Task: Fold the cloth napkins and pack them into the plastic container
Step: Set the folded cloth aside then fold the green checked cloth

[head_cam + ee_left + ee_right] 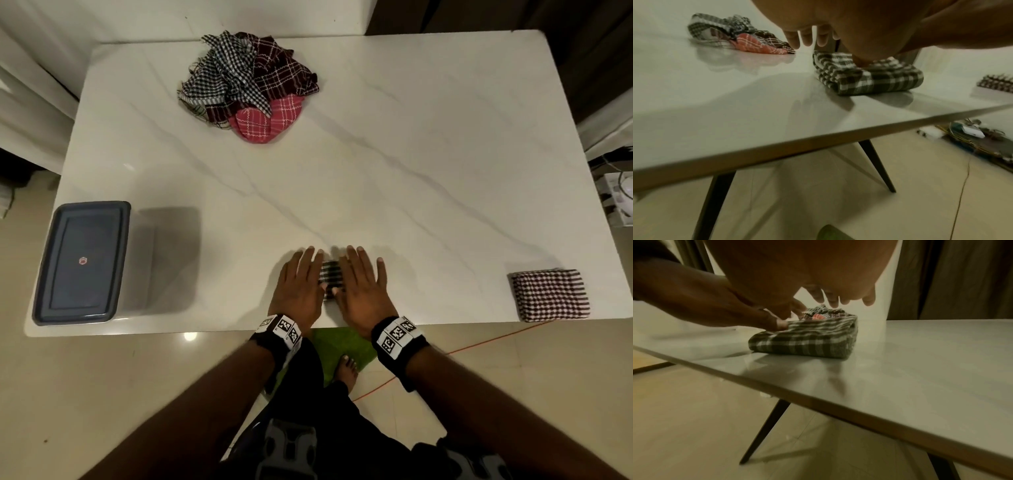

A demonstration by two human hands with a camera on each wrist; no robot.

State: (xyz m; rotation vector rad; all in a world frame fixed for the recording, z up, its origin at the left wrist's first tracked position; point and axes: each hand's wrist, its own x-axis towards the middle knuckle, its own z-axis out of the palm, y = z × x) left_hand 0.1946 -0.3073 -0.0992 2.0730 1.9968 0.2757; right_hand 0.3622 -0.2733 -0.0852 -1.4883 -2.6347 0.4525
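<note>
Head view: left hand (299,287) and right hand (361,286) lie flat, fingers straight, grip wide, on the folded napkin (330,279) near the worktop (376,171) front edge. Left wrist view: fingertips (807,39) extended. Right wrist view: likewise.

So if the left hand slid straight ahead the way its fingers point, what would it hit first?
Probably nothing close: beyond the left hand lies bare table. The heap of unfolded napkins sits far off, left of that line, though depth is unclear.
</note>
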